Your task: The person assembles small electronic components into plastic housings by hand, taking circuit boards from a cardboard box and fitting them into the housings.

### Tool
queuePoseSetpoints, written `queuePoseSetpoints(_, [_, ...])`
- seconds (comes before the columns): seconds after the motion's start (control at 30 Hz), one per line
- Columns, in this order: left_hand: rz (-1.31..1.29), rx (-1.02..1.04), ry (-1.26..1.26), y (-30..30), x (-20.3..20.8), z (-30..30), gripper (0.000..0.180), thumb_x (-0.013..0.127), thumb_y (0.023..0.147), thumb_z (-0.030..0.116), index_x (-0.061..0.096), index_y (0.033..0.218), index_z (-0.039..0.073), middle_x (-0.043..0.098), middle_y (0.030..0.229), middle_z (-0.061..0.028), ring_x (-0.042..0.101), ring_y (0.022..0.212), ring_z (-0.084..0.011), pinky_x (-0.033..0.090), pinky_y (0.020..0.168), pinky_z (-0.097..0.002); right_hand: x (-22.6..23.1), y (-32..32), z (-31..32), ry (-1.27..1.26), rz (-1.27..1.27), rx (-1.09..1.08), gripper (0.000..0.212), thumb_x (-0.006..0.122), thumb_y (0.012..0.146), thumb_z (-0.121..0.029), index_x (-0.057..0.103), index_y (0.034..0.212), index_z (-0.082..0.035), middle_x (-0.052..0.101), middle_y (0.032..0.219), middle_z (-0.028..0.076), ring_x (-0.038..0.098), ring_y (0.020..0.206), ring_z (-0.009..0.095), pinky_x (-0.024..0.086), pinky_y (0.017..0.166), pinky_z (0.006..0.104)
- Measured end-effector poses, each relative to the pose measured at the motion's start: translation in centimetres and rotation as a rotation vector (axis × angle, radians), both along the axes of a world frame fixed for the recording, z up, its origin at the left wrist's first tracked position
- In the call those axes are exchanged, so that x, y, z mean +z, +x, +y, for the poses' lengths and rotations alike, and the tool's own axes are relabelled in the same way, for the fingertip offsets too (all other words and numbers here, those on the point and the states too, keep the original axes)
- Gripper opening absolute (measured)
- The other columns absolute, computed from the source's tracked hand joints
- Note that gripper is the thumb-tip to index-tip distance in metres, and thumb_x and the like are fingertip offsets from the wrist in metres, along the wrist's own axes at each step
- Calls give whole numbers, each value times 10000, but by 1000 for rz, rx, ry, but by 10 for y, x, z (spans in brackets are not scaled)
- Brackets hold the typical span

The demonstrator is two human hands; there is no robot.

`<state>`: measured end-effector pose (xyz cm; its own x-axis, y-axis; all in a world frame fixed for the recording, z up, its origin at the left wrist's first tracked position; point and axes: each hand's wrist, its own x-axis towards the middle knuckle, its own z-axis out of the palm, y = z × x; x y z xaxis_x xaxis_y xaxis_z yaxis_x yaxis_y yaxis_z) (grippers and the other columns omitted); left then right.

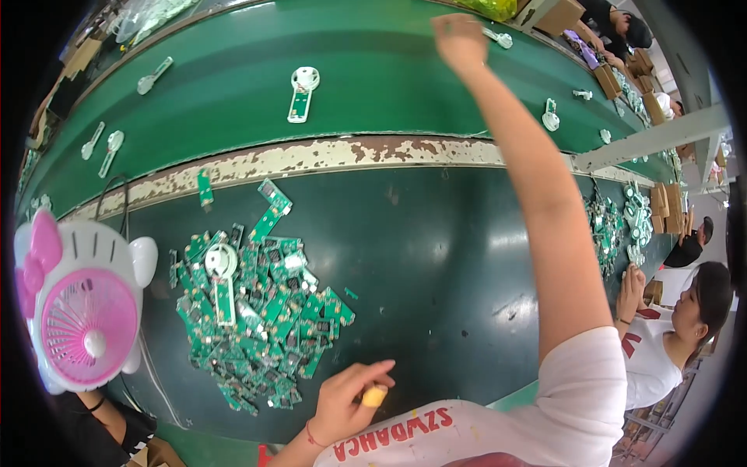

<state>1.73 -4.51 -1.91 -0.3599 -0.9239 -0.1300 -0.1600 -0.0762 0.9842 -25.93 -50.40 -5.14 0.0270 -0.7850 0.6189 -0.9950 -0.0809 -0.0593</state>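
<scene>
My right arm stretches far over the green conveyor belt [373, 47]. My right hand [461, 40] is near its far side with the fingers bent; their tips do not show clearly. Just right of that hand lies a white round-headed plastic part [502, 39] with a handle. My left hand [346, 401] is low in front of me, index finger stretched out and nothing seen in it. A yellow finger cot [374, 395] covers one of its digits. Left of centre is a heap of green circuit boards [272, 311], with a white handled housing [222, 265] lying on top.
A pink and white fan [89, 311] stands at the left. More white housings [303, 93] lie spread along the belt. A worn metal rail [373, 152] divides belt and dark worktable [436, 257]. On the right, a co-worker [661, 335] sits near another pile of boards [603, 233].
</scene>
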Motion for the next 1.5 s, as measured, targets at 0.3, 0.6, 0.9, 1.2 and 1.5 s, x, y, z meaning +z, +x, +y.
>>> queuePoseSetpoints(0.3, [-12, 27, 1, 1, -13, -6, 292, 594, 771, 6, 611, 1060, 40, 644, 792, -69, 634, 676, -172, 508, 574, -246, -73, -187, -117, 474, 9, -200, 557, 318, 858, -620, 424, 1312, -315, 321, 1431, -5, 173, 1349, 341, 163, 1042, 583])
queuePoseSetpoints(0.6, [-82, -54, -130, -15, -6, -12, 267, 598, 788, 60, 597, 1055, 69, 628, 873, -66, 604, 749, -234, 490, 645, -307, -19, -157, -42, 407, -181, 58, 436, 450, 882, -444, 592, 1155, -135, 519, 1254, 121, 414, 1217, 292, 342, 990, 346])
queuePoseSetpoints(0.9, [-88, -63, -149, -5, -17, 2, 289, 604, 784, 51, 602, 1070, 90, 627, 874, -55, 620, 760, -216, 507, 610, -288, -18, -169, -80, 438, 425, -243, 667, 477, 848, -517, 251, 1396, -212, 219, 1467, -5, 163, 1359, 237, 213, 1001, 634])
queuePoseSetpoints(1.2, [-169, -85, -255, -14, -12, 1, 252, 583, 791, 66, 594, 1042, 52, 608, 896, -102, 590, 818, -278, 481, 699, -354, 7, -177, -11, 258, 142, 144, 433, 510, 863, -426, 621, 1006, -33, 633, 926, 173, 590, 908, 330, 456, 777, 393])
queuePoseSetpoints(1.5, [-317, -70, -472, -14, 4, 41, 222, 604, 792, 106, 599, 1011, 71, 603, 894, -80, 586, 795, -265, 476, 683, -350, 55, 19, 376, 410, -316, 857, 221, 653, 743, -21, 615, 961, -11, 553, 1045, 99, 566, 929, 217, 453, 788, 281])
